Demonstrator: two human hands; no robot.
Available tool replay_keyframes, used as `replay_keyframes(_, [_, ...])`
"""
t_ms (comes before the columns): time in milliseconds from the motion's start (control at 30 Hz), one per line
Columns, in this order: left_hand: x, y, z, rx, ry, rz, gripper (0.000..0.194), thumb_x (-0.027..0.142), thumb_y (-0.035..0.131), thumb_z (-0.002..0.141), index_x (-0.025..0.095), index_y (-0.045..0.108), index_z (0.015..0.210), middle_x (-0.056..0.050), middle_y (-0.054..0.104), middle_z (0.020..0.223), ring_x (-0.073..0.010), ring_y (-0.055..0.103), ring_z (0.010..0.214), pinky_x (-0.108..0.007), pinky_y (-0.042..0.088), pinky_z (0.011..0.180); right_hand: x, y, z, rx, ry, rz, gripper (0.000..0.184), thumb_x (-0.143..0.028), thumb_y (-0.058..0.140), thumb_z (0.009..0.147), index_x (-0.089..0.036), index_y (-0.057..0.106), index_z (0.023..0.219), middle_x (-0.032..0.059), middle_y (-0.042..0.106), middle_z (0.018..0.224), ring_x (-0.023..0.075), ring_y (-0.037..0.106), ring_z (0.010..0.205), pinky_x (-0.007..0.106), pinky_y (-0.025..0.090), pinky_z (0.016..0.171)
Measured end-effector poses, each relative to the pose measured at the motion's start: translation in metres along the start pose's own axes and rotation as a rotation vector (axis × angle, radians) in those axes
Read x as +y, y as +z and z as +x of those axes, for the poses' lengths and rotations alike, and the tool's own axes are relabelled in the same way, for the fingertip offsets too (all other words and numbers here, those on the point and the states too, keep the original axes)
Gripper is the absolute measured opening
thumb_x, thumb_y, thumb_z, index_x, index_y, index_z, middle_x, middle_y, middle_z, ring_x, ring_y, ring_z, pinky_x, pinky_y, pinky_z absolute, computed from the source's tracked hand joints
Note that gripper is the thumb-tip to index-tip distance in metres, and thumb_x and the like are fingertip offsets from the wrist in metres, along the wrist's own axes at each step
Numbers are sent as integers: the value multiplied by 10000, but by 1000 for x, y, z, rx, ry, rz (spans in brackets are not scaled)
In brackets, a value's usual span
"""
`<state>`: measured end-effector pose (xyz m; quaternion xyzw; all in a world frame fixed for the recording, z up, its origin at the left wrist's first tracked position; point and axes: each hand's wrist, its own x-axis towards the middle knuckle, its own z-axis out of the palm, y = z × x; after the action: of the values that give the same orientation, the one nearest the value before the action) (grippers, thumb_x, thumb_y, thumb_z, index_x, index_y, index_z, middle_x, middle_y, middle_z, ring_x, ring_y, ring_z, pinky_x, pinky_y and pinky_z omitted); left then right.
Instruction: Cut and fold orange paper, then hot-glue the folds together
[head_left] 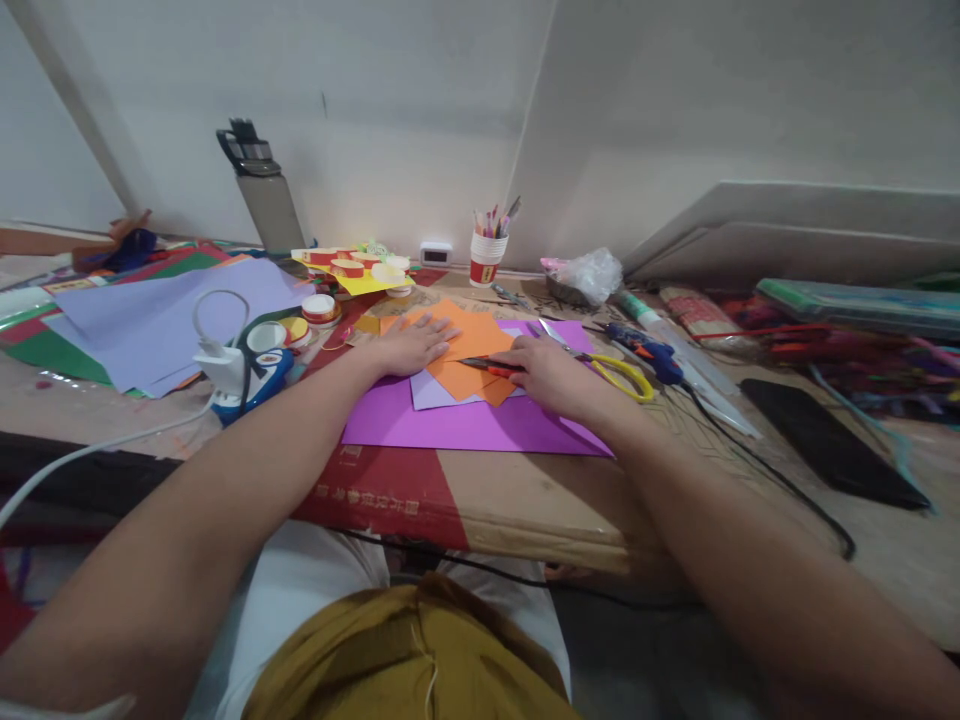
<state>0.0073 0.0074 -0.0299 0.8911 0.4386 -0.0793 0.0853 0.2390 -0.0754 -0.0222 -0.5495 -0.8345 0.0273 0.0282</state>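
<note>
My left hand lies flat on a sheet of orange paper, fingers spread. My right hand is closed around a slim black-and-red tool whose exact kind I cannot make out. Its dark front end points left across the orange paper. Underneath lie a pale lilac sheet and a larger purple sheet. Just beyond my right hand rest scissors with yellow handles, their blades partly on the purple sheet.
A blue glue gun and a black phone lie to the right. On the left are a power strip and lilac paper sheets. A bottle and a cup of pencils stand near the wall.
</note>
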Motion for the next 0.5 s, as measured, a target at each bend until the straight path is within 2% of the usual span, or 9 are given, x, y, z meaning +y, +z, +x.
replay_keyframes(333, [-2,2,2,4,7,-10,587,440,122,1002,324,187,1574,28,72,1665,-246,22,1534,-533,39,1207,-8,2,6,-3,1,26,438,-133,518,902,-247,650,1304,109,614,1139,242,529,1003,329,382,868])
replay_keyframes(500, [-2,2,2,10,3,-13,590,448,121,1002,318,198,1572,14,91,1665,-248,30,1533,-527,34,1207,-17,0,8,-8,-9,1,396,-206,520,934,-255,641,1307,117,606,1102,239,522,974,319,388,831])
